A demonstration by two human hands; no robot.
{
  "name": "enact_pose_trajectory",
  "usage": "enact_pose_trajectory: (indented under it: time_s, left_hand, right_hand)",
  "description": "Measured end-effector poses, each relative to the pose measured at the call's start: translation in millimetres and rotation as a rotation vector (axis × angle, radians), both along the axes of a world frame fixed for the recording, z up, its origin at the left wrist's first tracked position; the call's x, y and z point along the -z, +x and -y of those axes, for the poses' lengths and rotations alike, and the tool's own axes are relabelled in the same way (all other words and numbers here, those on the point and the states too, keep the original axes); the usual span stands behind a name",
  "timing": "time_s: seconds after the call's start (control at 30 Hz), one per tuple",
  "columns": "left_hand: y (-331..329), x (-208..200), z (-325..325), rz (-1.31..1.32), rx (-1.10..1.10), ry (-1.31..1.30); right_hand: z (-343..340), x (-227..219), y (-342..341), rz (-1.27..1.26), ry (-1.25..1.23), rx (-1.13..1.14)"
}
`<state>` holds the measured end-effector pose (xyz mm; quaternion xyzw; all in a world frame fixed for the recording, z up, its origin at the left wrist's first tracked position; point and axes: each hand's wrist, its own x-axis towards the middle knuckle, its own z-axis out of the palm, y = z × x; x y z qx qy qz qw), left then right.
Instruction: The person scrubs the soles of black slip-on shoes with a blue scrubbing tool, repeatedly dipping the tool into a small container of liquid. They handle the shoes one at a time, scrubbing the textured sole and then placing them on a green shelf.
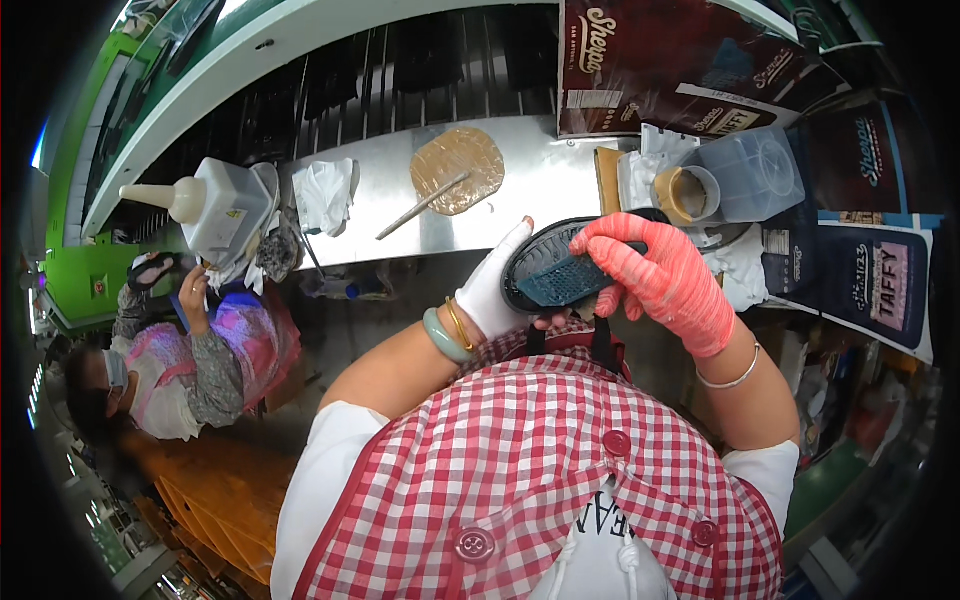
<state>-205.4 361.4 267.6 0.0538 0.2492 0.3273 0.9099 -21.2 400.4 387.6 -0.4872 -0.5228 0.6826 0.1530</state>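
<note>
In front of my chest I hold a dark shoe sole [540, 262] with a raised black rim and a blue-green textured patch. My left hand [497, 285], in a white glove with bare fingertips, is closed around its left side. My right hand [665, 275], in a coral-pink knit glove, is closed over its right end with fingers bent together. What those fingers pinch, if anything, is hidden; a small dark piece shows beside them. Beyond the sole, a round tan pad [470, 160] under clear film lies on the metal bench, with a thin stick [420, 207] across it.
A white squeeze bottle [215, 215] and crumpled white cloth [326, 195] sit at the left of the metal bench [390, 160]. To the right are a cup of tan material [686, 193], a clear plastic container [752, 172] and printed cartons [850, 280]. A co-worker [190, 360] sits at left.
</note>
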Motion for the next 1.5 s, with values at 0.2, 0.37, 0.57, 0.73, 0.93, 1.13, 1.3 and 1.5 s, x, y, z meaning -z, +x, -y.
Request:
enact_pose_trajectory:
  time_s: [0.2,0.37,0.57,0.73,0.93,1.13,1.3,1.5]
  left_hand:
    - [-16.0,28.8,-12.5,0.052,0.190,-0.025]
    - [-25.4,26.7,-23.4,-0.062,0.249,-0.226]
    - [-37.1,28.6,-34.5,0.028,0.357,-0.164]
    - [-49.5,39.3,-37.9,-0.127,0.307,-0.157]
    - [-45.0,27.0,-43.7,-0.194,0.261,-0.275]
    - [-51.1,26.9,-43.8,-0.179,0.303,-0.197]
    - [-55.2,24.0,-42.0,-0.126,0.325,-0.165]
    - [-49.8,26.2,-41.1,-0.016,0.395,0.005]
  right_hand:
    - [-17.9,13.7,-17.7,0.025,-0.046,-0.081]
    - [-25.4,23.3,-16.3,0.045,-0.046,-0.107]
    - [-35.6,24.5,-5.1,0.100,-0.064,-0.141]
    - [-38.5,19.3,1.4,0.120,-0.047,-0.155]
    - [-40.4,16.8,12.9,0.156,-0.033,-0.177]
    - [-37.2,18.8,36.8,0.191,-0.016,-0.129]
    - [-28.3,19.4,42.8,0.132,0.068,0.062]
    - [-9.6,40.3,-3.0,-0.252,0.575,-0.160]
